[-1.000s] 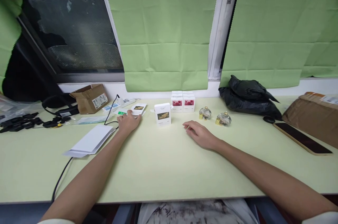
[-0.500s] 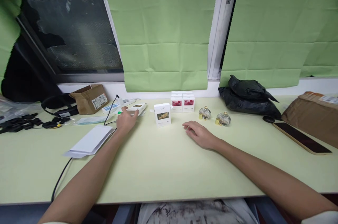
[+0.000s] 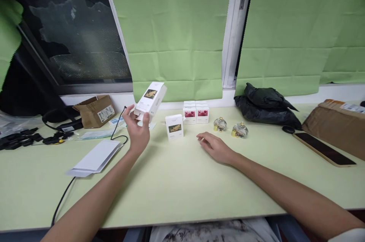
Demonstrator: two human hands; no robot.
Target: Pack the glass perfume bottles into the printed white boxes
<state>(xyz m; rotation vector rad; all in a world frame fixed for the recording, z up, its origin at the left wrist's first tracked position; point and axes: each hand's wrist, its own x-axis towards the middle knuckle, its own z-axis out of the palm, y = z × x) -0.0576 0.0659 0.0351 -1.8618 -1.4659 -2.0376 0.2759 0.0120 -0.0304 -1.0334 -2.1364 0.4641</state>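
Note:
My left hand [image 3: 138,130] grips a white carton [image 3: 150,99] with a yellowish picture by its lower end, tilted and raised above the table. A matching white carton [image 3: 175,128] stands upright on the table to the right of that hand. My right hand [image 3: 214,147] rests on the table, fingers loosely stretched, with nothing in it. Behind it are small white boxes [image 3: 196,113] with red pictures, set side by side. Two round glass bottles with gold parts, a nearer bottle [image 3: 240,130] and a farther bottle [image 3: 220,124], sit just beyond my right hand.
Flat white folded cardboard [image 3: 95,156] and a black cable [image 3: 63,200] lie at left. An open brown box [image 3: 97,111] stands behind them. On the right are a black plastic bag [image 3: 266,107], a phone [image 3: 325,149] and a brown parcel [image 3: 336,126].
My left hand has lifted the white carton from the table and tilted it upward. My right hand stays in place. The view has shifted slightly.

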